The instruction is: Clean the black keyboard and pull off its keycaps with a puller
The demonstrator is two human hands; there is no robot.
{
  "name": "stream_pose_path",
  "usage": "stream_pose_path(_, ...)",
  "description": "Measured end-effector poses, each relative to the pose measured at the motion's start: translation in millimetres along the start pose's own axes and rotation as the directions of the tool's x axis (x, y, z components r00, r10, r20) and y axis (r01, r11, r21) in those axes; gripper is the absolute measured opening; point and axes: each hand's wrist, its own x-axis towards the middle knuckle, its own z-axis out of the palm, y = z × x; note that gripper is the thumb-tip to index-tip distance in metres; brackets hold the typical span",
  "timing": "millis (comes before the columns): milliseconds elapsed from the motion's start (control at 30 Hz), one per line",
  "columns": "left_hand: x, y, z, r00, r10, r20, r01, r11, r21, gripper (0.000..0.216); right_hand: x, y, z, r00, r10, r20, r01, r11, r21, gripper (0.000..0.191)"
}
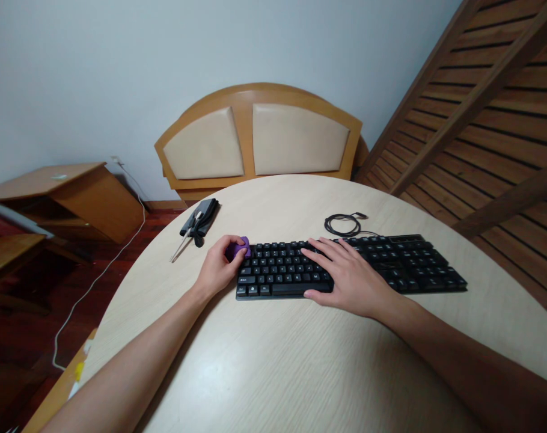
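A black keyboard [291, 278] with white key letters lies flat on the round table. My left hand [220, 264] is closed on a small purple cloth [238, 249], which touches the keyboard's upper left corner. Across the middle of the keys rests my right hand [348, 273], fingers stretched out and apart, its thumb near the space bar. The keys beneath that palm are hidden. Behind the keyboard, its black cable [343, 225] is coiled on the tabletop.
The pale round table [264, 361] fills the foreground. On its left side lie a dark folded pouch [210, 210] and a thin pointed tool [182, 243] with a black cord. Beyond stand a padded wooden headboard [247, 138], a wooden desk [106, 204] and a slatted wooden frame [458, 126].
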Motion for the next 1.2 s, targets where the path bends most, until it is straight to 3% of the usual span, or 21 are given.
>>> stream_pose_path(267, -1.0, 3.3, -3.2, 0.996, 0.007, -0.092, -0.008, 1.000, -0.009, 0.013, 0.6, -1.0, -1.2, 1.000, 0.010, 0.012, -0.010, 1.000, -0.011, 0.077)
stream_pose_path(500, -1.8, 7.2, -2.6, 0.993, 0.102, 0.060, -0.100, 0.994, -0.044, 0.011, 0.1, -0.8, -0.6, 1.000, 0.007, 0.007, -0.007, 1.000, -0.010, 0.078)
stream_pose_path(1067, -3.6, 8.3, -3.5, 0.995, 0.094, -0.032, -0.095, 0.995, -0.015, 0.006, 0.5, -0.3, -1.3, 1.000, 0.004, 0.018, -0.003, 1.000, -0.024, 0.078)
stream_pose_path(1200, -4.6, 12.6, -12.6, 0.977, 0.186, 0.102, -0.188, 0.982, 0.012, 0.009, 0.6, -0.7, -1.6, 1.000, 0.005, 0.023, -0.004, 1.000, -0.024, 0.078)
